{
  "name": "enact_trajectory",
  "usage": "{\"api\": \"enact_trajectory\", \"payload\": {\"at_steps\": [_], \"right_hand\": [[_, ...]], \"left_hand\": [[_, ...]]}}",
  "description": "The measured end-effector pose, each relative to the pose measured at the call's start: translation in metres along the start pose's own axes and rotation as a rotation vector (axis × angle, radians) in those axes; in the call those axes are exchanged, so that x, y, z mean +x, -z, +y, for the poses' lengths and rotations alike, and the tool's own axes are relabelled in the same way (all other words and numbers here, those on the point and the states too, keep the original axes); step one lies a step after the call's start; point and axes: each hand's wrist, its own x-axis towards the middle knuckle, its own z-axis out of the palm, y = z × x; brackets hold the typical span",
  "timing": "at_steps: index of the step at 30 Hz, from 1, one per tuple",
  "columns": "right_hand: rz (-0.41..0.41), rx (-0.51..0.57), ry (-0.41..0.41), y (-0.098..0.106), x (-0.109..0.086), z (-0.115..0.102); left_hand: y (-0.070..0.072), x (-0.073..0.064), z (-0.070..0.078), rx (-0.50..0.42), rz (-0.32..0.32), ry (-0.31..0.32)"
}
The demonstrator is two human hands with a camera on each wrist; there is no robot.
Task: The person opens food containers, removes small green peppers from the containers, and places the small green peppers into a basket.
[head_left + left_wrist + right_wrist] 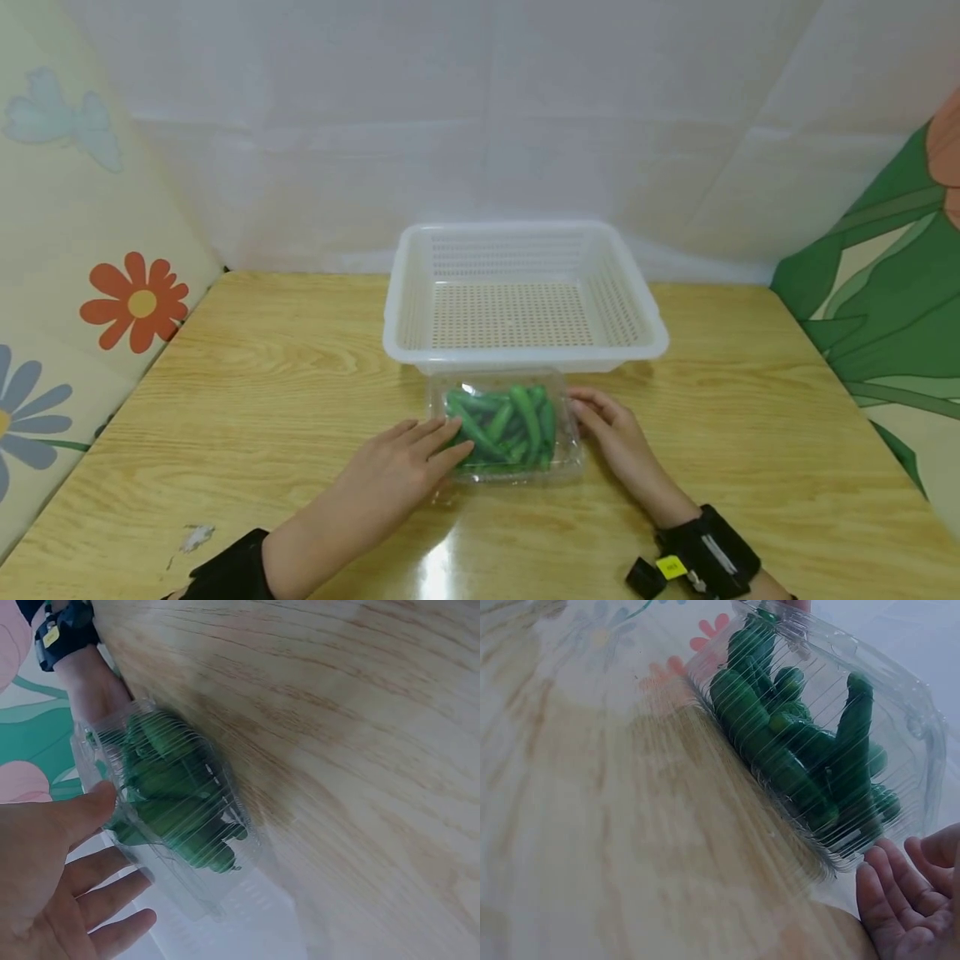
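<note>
A clear plastic box filled with slim green vegetables that look like small cucumbers lies on the table with its lid down. My left hand reaches over the box's left side, fingers fairly straight; in the left wrist view its thumb is against the box's edge. At the right side, my right hand has its fingertips beside the upper right corner, loosely bent. The right wrist view shows these fingers close to the ribbed wall, not wrapped round it.
Directly behind the box stands a white perforated plastic basket, with nothing in it. The wooden table ends at a white sheet at the back. Flower-painted panels flank it on both sides.
</note>
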Motion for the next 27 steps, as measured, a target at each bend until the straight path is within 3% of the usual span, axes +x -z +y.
{"api": "enact_trajectory", "payload": {"at_steps": [11, 19, 27], "right_hand": [[-0.003, -0.012, 0.018, -0.0002, 0.0003, 0.0009], [0.01, -0.025, 0.014, -0.0007, 0.0014, 0.0011], [0.019, -0.033, 0.01, -0.0005, 0.0019, 0.002]], "left_hand": [[-0.0034, -0.0028, 0.0009, 0.091, -0.022, -0.044], [-0.0063, -0.0017, -0.0022, 0.243, 0.029, -0.131], [-0.0052, -0.0008, -0.0008, 0.377, 0.002, -0.189]]}}
